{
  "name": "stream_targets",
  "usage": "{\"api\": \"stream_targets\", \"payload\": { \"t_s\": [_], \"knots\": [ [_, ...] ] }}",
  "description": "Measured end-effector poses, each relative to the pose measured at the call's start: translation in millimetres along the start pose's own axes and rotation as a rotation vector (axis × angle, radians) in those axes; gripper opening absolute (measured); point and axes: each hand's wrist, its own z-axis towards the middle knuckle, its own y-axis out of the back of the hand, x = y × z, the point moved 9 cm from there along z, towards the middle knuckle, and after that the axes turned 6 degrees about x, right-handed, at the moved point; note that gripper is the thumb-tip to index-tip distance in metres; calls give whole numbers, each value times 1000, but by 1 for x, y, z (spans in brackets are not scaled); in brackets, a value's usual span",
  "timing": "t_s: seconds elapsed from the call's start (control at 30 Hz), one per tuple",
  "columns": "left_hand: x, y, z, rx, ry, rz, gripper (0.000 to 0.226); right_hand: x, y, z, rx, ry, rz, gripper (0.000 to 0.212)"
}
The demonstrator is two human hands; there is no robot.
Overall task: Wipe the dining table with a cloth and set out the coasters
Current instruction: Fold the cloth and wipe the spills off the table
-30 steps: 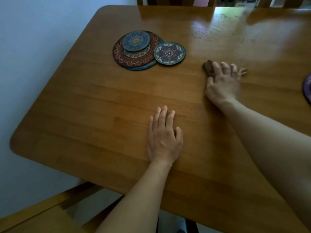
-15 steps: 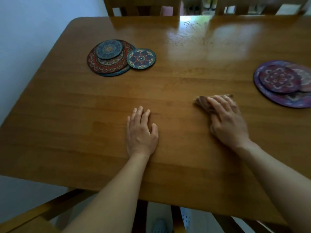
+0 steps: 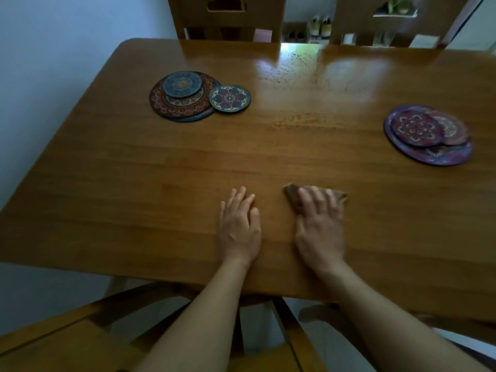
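My right hand [image 3: 320, 229] lies flat on a small brown cloth [image 3: 293, 196], pressing it onto the wooden dining table [image 3: 134, 189] near the front edge; most of the cloth is hidden under the fingers. My left hand [image 3: 239, 226] rests palm down on the bare wood just left of it, fingers together, holding nothing. A stack of round patterned coasters and mats in red and blue [image 3: 185, 96] sits at the far left, with one small blue coaster [image 3: 230, 98] touching its right side. A purple stack of mats [image 3: 428, 134] lies at the right.
Two wooden chair backs [image 3: 228, 20] stand behind the table's far edge. Another wooden chair [image 3: 67, 342] is under the near edge at lower left. A pale wall runs along the left side. Glare lies on the far middle of the table.
My right hand has dragged the cloth back toward the near edge and leftward, ending next to my left hand. The view has tilted up, bringing the purple stack and chairs into sight.
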Motion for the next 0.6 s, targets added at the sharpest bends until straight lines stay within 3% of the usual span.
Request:
{"api": "stream_targets", "payload": {
  "t_s": [0.07, 0.17, 0.33, 0.47, 0.6],
  "knots": [
    [2, 3, 5, 24, 31, -130, 56, 37, -15, -17, 64, 159, 6, 56],
    [1, 1, 4, 62, 54, -166, 52, 66, -33, -41, 160, 385, -15, 55],
    [-10, -13, -2, 51, 133, -82, 56, 42, -28, -51, 205, 628, -61, 55],
    [-22, -30, -2, 38, 261, -38, 51, -10, -6, -47, 213, 650, -59, 53],
    [-76, -76, -7, 92, 205, -46, 51, -99, 30, -34, 201, 520, -13, 55]
  ]
}}
